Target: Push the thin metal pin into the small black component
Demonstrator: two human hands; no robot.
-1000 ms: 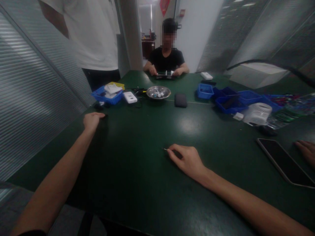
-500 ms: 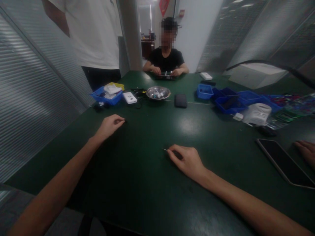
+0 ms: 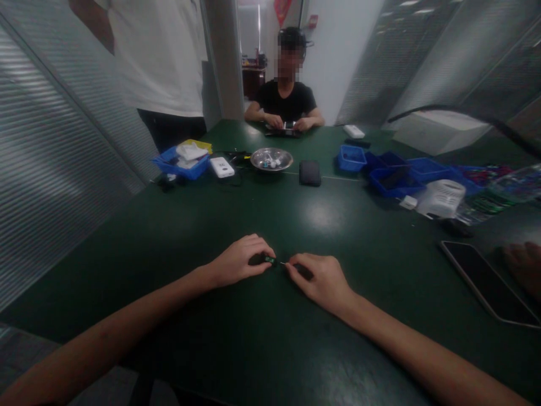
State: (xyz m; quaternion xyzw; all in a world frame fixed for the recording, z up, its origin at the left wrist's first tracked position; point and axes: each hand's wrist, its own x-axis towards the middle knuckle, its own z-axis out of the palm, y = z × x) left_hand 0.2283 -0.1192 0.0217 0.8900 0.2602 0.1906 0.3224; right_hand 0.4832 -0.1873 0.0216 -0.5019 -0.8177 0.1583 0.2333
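My left hand [image 3: 244, 260] pinches a small green circuit board [image 3: 270, 260] between thumb and fingertips, just above the middle of the dark green table [image 3: 236, 332]. Close by on its right, my right hand [image 3: 319, 276] is closed in a pinch on a thin, pale, pin-like piece [image 3: 283, 263]. The tip of that piece points left at the board's edge; whether the two touch I cannot tell. Most of the thin piece is hidden by the fingers.
A metal bowl [image 3: 271, 160] with small parts, a black square object [image 3: 310, 173] and a white device [image 3: 222, 167] lie farther back. Blue trays [image 3: 351, 158] stand right. A phone [image 3: 490, 282] lies near another person's hand [image 3: 524, 262]. Someone sits opposite; another person stands at left.
My left hand has moved right and toward me, bringing the small green board up to my right hand. The right hand has stayed almost in place, still pinching the thin piece.
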